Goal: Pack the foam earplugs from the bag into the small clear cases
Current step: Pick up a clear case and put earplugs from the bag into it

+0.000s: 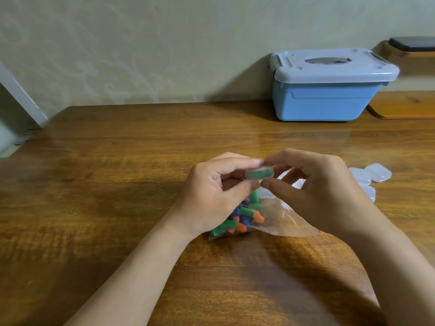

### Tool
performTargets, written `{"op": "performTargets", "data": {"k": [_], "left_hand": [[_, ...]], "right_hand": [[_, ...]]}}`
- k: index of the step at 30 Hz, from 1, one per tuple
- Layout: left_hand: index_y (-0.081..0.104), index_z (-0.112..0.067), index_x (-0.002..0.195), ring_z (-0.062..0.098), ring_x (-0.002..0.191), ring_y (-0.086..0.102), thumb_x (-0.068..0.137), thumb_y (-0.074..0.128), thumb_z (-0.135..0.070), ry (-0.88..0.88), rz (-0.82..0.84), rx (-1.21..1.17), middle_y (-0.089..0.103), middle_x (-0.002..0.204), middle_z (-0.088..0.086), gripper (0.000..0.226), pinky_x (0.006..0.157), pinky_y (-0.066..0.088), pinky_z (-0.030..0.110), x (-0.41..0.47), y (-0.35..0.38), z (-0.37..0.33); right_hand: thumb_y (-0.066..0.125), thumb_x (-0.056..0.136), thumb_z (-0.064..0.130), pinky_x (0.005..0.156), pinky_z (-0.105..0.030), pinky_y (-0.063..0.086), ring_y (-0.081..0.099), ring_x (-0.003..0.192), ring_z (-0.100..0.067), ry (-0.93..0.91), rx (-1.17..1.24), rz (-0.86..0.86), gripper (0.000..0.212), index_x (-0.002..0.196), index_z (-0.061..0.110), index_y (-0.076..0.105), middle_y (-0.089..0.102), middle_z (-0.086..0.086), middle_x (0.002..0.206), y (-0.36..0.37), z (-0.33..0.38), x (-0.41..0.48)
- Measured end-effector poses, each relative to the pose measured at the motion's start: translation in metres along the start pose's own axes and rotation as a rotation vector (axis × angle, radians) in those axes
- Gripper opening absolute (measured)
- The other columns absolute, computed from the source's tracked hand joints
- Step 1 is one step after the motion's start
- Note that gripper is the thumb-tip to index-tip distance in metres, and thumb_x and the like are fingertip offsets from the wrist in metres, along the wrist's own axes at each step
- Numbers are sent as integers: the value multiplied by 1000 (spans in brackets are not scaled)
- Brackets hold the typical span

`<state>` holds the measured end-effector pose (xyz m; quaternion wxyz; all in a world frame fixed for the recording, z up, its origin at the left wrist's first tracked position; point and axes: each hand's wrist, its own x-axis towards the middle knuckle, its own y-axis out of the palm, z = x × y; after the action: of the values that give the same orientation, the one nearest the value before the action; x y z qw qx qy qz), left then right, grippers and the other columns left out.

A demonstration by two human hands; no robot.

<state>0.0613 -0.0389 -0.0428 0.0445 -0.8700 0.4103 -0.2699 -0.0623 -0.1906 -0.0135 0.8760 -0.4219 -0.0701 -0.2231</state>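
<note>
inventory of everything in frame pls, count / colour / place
held case: one, clear with green inside, pinched between both hands above the bag
bag: one, clear plastic, on the table under the hands
earplugs: many, green, orange, blue, purple, inside the bag
spare cases: several, clear, on the table behind the right hand, partly hidden
storage box: one, blue with pale lid, back right of the table against the wall
table: one, brown wood
wooden shelf: one, far right
left hand: pinches the held case
right hand: pinches the held case
</note>
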Motion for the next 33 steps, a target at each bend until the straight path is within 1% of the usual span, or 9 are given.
{"op": "performTargets", "data": {"k": [4, 11, 15, 20, 22, 25, 28, 30, 33], "left_hand": [[69, -10, 121, 10, 107, 69, 88, 69, 2, 20, -1, 39, 71, 116, 0, 35, 80, 59, 20, 0, 0, 2], [67, -13, 123, 7, 109, 67, 89, 68, 2, 41, 6, 89, 72, 114, -4, 37, 86, 57, 19, 0, -2, 1], [66, -18, 122, 7, 105, 68, 90, 66, 3, 22, 11, 73, 71, 113, -6, 37, 80, 58, 19, 0, -2, -1], [70, -12, 121, 8, 103, 69, 91, 66, 1, 3, 18, 68, 71, 112, -3, 33, 76, 58, 17, -1, -1, 0], [69, -13, 120, 9, 102, 69, 90, 66, 1, 5, 17, 66, 71, 112, -4, 33, 76, 58, 17, -1, -1, 0], [68, -17, 121, 10, 104, 69, 90, 67, 2, 23, 14, 64, 71, 115, -4, 36, 79, 59, 20, -1, 0, 0], [70, -11, 123, 14, 111, 68, 91, 68, 0, 26, 19, 68, 71, 119, -1, 34, 86, 60, 29, -1, 0, 4], [69, -8, 125, 17, 116, 66, 91, 68, 0, 45, 18, 84, 70, 121, 1, 35, 90, 60, 35, -2, 0, 7], [59, -17, 136, 15, 123, 63, 90, 66, -1, 30, 12, 43, 67, 127, 1, 49, 95, 57, 34, -3, 0, 7]], "right_hand": [[78, 80, 25, 66, -9, 49, 64, 80, 1, -3, -11, -6, 25, 104, 31, 73, 70, 18, 89, -1, 0, 0], [78, 81, 24, 68, -10, 48, 63, 81, 0, -5, -11, 9, 19, 98, 28, 72, 69, 16, 89, 0, -1, 0], [78, 81, 23, 69, -7, 46, 61, 85, 1, -20, -18, 14, 17, 97, 27, 72, 68, 15, 88, 0, 0, 0], [80, 80, 20, 66, -7, 45, 63, 82, -1, -35, -26, 8, 16, 94, 24, 72, 68, 15, 87, -1, -1, 0], [80, 80, 20, 66, -7, 46, 63, 82, -1, -35, -31, 11, 17, 94, 24, 72, 68, 15, 88, 0, -1, 0], [78, 81, 23, 66, -8, 47, 63, 82, 0, -20, -27, 21, 19, 98, 27, 70, 67, 17, 90, 0, -1, 0], [73, 82, 32, 65, -11, 50, 64, 85, 2, -18, -1, 54, 23, 104, 30, 67, 67, 20, 93, -1, -1, 0], [70, 83, 34, 65, -9, 49, 65, 88, 3, -27, 44, 63, 25, 107, 30, 66, 68, 20, 95, -2, -2, -1], [70, 84, 33, 64, -12, 48, 64, 92, 2, -28, 61, 19, 21, 105, 29, 69, 69, 20, 96, -3, -4, -1]]}}
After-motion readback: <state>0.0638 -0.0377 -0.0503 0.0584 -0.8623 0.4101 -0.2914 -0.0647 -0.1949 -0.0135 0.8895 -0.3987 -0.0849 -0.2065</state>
